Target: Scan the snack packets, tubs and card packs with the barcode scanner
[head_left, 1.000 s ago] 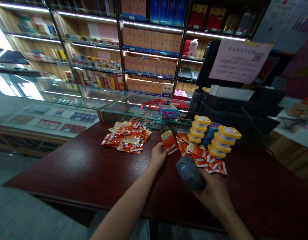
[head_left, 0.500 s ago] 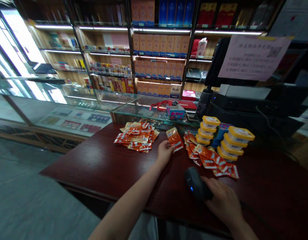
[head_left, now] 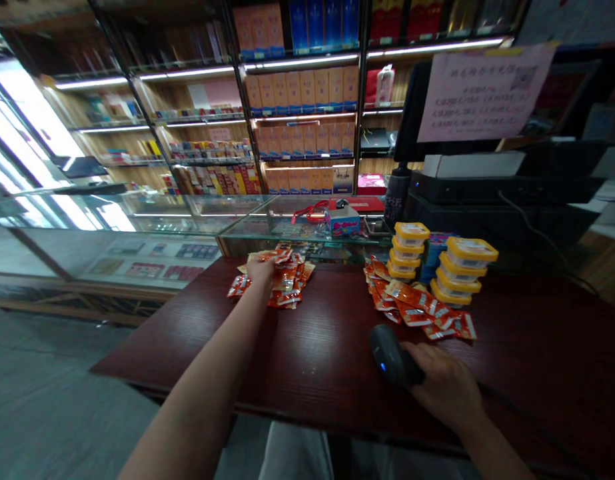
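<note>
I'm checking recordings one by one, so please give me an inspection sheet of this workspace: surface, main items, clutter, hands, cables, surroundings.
Surface: glossy dark red-brown wooden table.
Main items: left pile and right pile of shiny orange-red packets; dark grey plastic handheld scanner, blue light lit.
Clutter: two stacks of yellow-lidded plastic tubs beside the right pile; pink-and-blue cardboard box on the glass counter.
Hands: left hand at the left pile, whether its fingers grip a packet is unclear; right hand closed around the scanner.
Cables: thin black cable trailing from beside the right hand.
Surroundings: wooden shelves with boxes; pale paper sign.
</note>
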Demonstrator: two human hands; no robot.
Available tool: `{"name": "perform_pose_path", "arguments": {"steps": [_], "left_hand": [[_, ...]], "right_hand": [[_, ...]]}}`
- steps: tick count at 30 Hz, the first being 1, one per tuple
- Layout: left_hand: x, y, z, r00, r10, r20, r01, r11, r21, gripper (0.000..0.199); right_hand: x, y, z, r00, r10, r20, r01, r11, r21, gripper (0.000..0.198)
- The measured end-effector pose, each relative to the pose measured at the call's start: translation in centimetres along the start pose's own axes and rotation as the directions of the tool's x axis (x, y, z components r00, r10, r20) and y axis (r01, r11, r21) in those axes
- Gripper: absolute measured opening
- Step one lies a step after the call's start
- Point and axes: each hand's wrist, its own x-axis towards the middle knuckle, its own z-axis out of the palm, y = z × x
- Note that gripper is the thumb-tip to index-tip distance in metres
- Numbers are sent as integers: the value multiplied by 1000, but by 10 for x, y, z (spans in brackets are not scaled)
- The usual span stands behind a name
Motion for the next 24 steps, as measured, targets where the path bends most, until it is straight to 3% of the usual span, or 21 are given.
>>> {"name": "perform_pose_path", "arguments": {"steps": [5, 8, 12, 15, 19, 21, 24], "left_hand": [[15, 5, -13, 996, -19, 89, 10, 995, 104, 11], [18, 7, -24, 995, 38, 88, -61, 962, 268, 21], [14, 12, -32, 980, 165, 110, -198, 783, 590, 36], [-2, 17, -27, 945, 260, 197, -325, 684, 654, 39], [-38, 19, -3, 856, 378, 354, -517, 650, 557, 32], [-61, 15, 15, 795, 411, 446, -591, 691, 416, 25], [-98, 10, 48, 727, 386, 569, -545, 828, 135, 17]], "right_hand": [[-1, 0, 2, 1000, -3, -29, 3, 1000, 4, 39], [0, -1, 1, 1000, 8, -17, -8, 1000, 14, 38], [3, -2, -1, 999, 32, 3, -32, 999, 13, 35], [4, -4, -2, 999, 53, 7, -53, 999, 7, 35], [4, -5, -4, 998, 64, 2, -64, 998, -3, 37], [5, -6, -4, 998, 70, 5, -70, 998, -10, 39], [5, -6, -4, 997, 79, 19, -78, 997, -19, 39]]}}
